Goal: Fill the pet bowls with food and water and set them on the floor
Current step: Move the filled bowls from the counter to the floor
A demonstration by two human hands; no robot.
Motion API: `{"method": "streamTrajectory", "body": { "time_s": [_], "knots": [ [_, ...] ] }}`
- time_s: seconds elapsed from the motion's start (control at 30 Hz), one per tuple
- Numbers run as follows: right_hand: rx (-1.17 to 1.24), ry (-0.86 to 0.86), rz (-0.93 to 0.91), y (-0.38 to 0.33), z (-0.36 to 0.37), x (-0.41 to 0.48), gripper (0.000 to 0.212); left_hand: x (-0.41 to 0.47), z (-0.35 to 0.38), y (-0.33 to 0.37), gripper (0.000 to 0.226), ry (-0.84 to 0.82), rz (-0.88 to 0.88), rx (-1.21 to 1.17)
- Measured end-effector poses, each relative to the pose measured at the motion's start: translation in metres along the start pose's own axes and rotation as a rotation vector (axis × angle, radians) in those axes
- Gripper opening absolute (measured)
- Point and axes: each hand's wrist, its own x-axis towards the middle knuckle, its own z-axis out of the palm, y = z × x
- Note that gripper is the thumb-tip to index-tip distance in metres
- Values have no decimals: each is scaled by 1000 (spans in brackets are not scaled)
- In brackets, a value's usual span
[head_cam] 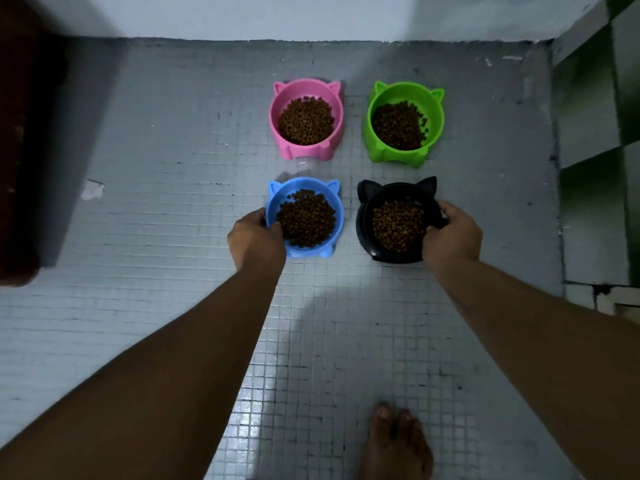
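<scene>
Four cat-eared pet bowls stand on the tiled floor in a square, each holding brown kibble. The pink bowl [277,109] is at the back left and the green bowl [434,112] at the back right. My left hand [254,237] grips the left rim of the blue bowl [337,209] at the front left. My right hand [453,233] grips the right rim of the black bowl [363,220] at the front right. Both front bowls rest on the floor. No water shows in any bowl.
The floor [173,202] is small grey mosaic tile, bounded by a pale wall at the back. A dark brown piece of furniture [20,150] stands at the left. A green and white checkered wall [595,168] runs along the right. My bare foot [394,445] is at the bottom.
</scene>
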Motion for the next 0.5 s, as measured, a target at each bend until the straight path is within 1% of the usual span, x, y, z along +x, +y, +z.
{"method": "streamTrajectory", "body": {
  "time_s": [0.07, 0.2, 0.27, 0.33, 0.4, 0.5],
  "knots": [
    [-26, 4, 2, 2, 0, 0, 51, 0, -1, -2, 20, -24, 40, 34],
    [-69, -34, 26, 0, -2, -5, 50, -2, -7, -3, 19, -113, 174, 149],
    [-77, -66, 59, -5, -7, -12, 60, -6, -17, 1, 29, -145, 189, 199],
    [-90, -88, 89, -16, -18, -25, 67, -15, -34, 10, 45, -178, 192, 228],
    [-96, -92, 82, -32, -35, -45, 69, -31, -57, 22, 55, -207, 233, 252],
    [-107, -100, 33, -60, -69, -84, 69, -59, -97, 47, 54, -244, 347, 294]
  ]
}}
